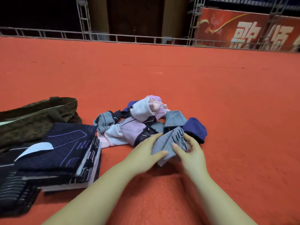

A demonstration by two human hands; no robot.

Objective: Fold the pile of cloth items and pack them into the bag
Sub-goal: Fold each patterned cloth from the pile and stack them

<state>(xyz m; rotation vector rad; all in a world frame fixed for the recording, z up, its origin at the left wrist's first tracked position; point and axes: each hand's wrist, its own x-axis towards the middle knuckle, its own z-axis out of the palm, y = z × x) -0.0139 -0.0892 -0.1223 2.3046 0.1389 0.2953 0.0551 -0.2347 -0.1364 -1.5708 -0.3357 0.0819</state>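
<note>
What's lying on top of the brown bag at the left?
The near end of the brown bag is overlapped by a stack of folded dark patterned cloths. The bag's inside is not visible.

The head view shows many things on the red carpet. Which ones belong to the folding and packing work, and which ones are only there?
Belong to the work:
- grey striped cloth, held by left hand and right hand
- pile of unfolded cloths
- stack of folded dark cloths
- brown patterned bag

Only there:
- red carpet
- metal truss railing
- red banner
</note>
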